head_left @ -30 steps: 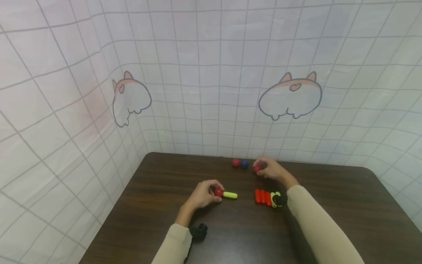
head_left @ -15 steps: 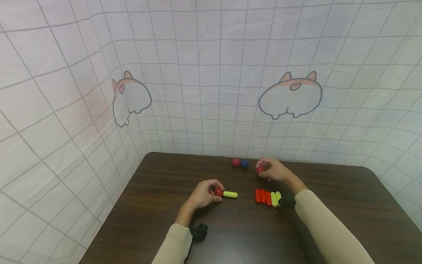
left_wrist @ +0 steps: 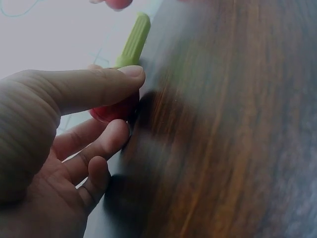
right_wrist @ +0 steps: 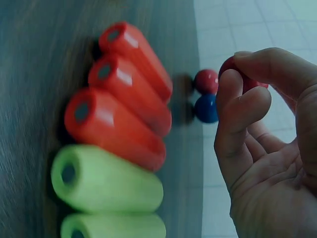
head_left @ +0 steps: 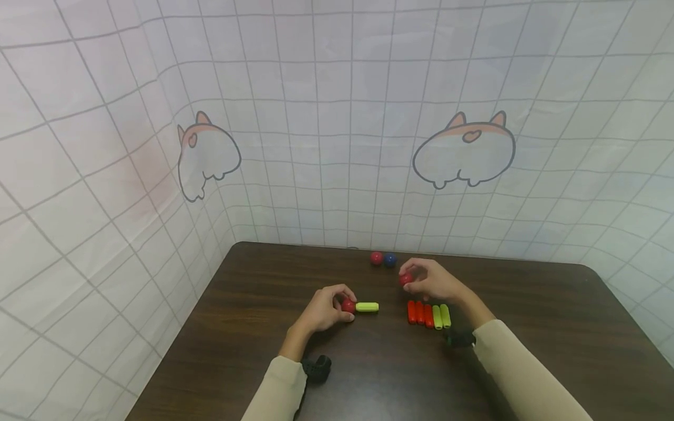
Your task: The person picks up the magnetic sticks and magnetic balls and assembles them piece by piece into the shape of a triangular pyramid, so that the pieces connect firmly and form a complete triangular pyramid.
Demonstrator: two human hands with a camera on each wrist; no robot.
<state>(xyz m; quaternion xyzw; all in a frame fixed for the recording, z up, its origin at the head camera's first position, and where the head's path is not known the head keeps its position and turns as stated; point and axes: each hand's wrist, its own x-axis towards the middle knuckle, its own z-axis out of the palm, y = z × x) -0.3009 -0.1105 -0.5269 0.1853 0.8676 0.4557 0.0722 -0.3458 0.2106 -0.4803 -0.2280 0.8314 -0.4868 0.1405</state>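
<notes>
My left hand (head_left: pixel 322 310) pinches a red ball (head_left: pixel 348 306) between thumb and fingers, low at the table. From that ball a yellow-green ridged rod (head_left: pixel 367 307) sticks out to the right, its near end against the ball; the left wrist view shows the rod (left_wrist: pixel 134 42) beyond the thumb. Another red ball (head_left: pixel 405 279) is pinched in the fingertips of my right hand (head_left: pixel 433 282), behind and right of the rod. Below the right hand lie three red rods (head_left: pixel 420 313) and two yellow-green rods (head_left: pixel 441 317), side by side, with holes in their ends (right_wrist: pixel 68 173).
At the table's back edge a red ball (head_left: pixel 376 258) and a blue ball (head_left: pixel 389 259) sit together. A white grid-patterned curtain (head_left: pixel 337 146) rises behind the dark wooden table (head_left: pixel 253 280) and along its sides.
My right hand has drawn its red ball from the back of the table toward me, lately shifting left. The left hand stays nearly in place, while its yellow-green rod has turned slightly.
</notes>
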